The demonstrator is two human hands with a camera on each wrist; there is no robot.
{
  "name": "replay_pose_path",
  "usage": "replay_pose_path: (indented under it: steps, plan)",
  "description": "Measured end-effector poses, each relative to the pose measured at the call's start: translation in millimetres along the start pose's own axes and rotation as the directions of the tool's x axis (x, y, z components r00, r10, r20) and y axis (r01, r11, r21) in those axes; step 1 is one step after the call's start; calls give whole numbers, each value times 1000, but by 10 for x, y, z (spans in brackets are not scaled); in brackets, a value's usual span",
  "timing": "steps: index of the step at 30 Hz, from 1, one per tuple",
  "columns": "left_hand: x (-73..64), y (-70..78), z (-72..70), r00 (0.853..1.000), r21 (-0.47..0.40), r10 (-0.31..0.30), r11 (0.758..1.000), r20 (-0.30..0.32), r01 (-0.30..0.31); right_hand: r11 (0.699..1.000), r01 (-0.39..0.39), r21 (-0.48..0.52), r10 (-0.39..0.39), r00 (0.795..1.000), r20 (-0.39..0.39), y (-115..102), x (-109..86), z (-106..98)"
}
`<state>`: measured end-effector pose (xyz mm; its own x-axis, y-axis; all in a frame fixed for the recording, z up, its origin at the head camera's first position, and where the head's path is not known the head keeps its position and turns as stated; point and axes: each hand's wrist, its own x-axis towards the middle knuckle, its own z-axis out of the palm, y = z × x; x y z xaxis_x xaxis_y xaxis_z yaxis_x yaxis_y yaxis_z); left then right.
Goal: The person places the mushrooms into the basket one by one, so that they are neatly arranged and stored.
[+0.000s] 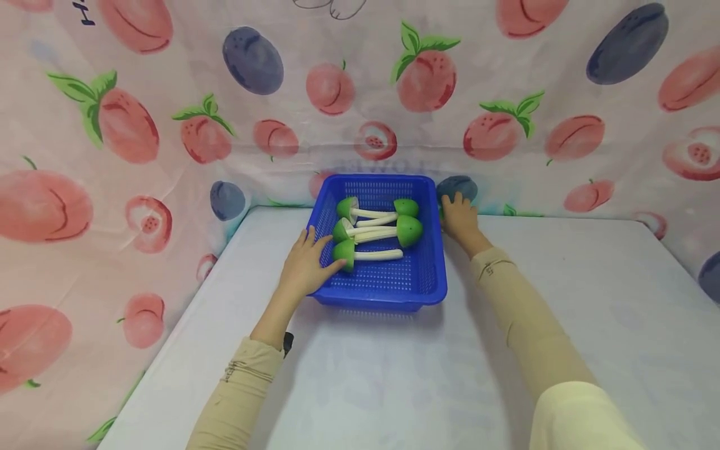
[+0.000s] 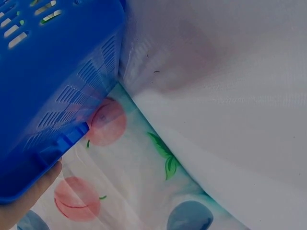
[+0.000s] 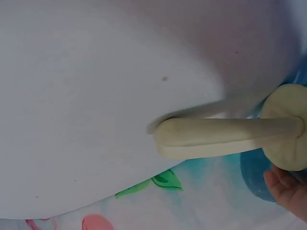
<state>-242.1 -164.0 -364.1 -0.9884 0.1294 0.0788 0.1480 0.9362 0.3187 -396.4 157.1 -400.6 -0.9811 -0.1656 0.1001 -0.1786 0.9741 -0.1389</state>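
Observation:
A blue plastic basket [image 1: 377,299] holds several toy mushrooms with green caps and white stems, such as one lying nearest the front [image 1: 379,255]. At the basket's left rim is my left hand [image 1: 304,262], its thumb reaching over the inside and a finger lying along the rim's outer side in the left wrist view. Behind the basket's right side, my right hand [image 1: 462,220] grips another mushroom by its cap. That mushroom's pale stem [image 3: 230,136] sticks out free in the right wrist view; the head view shows only a sliver of green there.
The basket stands on a white table [image 1: 562,300] near its back edge. Behind and to the left hangs a cloth [image 1: 337,144] printed with peaches and plums. The table's white surface extends to both sides and in front.

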Motion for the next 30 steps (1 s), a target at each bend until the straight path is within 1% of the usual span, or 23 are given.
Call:
replay_pose_path:
  steps: [5, 10, 16, 20, 24, 27, 30]
  plan:
    - [2, -17, 11, 1000, 3, 0, 1000, 0, 0, 1000, 24, 2, -24, 998, 53, -37, -20, -60]
    - [-8, -23, -12, 1000, 0, 1, 1000, 0, -1, 999, 53, 6, -53, 996, 67, -21, -34, -211]
    - [-11, -24, -73, 1000, -8, -6, 1000, -13, 6, 996, 65, 65, -68, 997, 47, -9, -45, -407]
    - [-1, -40, -83, 1000, -6, -2, 1000, -14, 2, 993, 82, 86, -87, 995, 55, -22, -83, -508]
    - [11, -56, -39, 1000, 1, 15, 1000, -15, -15, 988, 120, 95, -126, 990, 58, 14, -161, -559]
    - [16, -47, 2, 1000, 3, 22, 1000, -14, -22, 983, 156, 96, -160, 986, 39, 76, -231, -603]
    - [9, -33, 5, 1000, -1, 20, 1000, -16, -20, 980, 165, 115, -168, 986, 20, 114, -289, -682]
